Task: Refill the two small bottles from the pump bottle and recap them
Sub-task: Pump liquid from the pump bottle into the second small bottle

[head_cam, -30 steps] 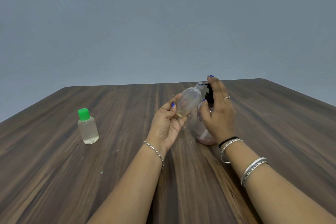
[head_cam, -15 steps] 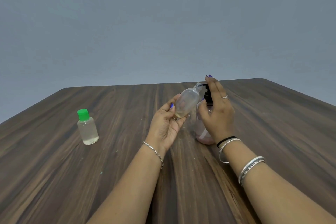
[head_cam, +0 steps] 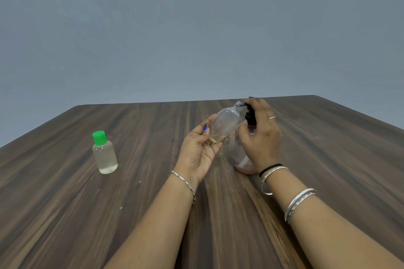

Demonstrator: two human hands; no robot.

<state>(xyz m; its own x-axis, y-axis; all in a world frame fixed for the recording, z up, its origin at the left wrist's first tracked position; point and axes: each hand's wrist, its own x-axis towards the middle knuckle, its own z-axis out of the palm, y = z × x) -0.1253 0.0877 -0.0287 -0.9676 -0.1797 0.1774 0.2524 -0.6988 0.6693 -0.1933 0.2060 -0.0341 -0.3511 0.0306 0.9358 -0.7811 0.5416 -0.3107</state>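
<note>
My left hand (head_cam: pixel 200 148) grips a small clear bottle (head_cam: pixel 224 125) without a cap, tilted so its open neck points up and right at the nozzle of the black pump head (head_cam: pixel 250 117). A little yellowish liquid lies at the bottle's low end. The pump bottle (head_cam: pixel 240 155), clear with a pinkish bottom, stands on the table. My right hand (head_cam: pixel 261 135) wraps around its neck, thumb against the front, fingers lying over the top of the pump. A second small clear bottle with a green cap (head_cam: pixel 104 153) stands upright at the left.
The dark wooden table (head_cam: pixel 328 148) stretches to a far edge under a plain grey wall. Small pale specks lie on the wood near the hands. No loose cap is visible.
My right hand's fingers have come down on the pump head, which sits a little lower than before. The tilted bottle stays at the nozzle. The green-capped bottle has not moved.
</note>
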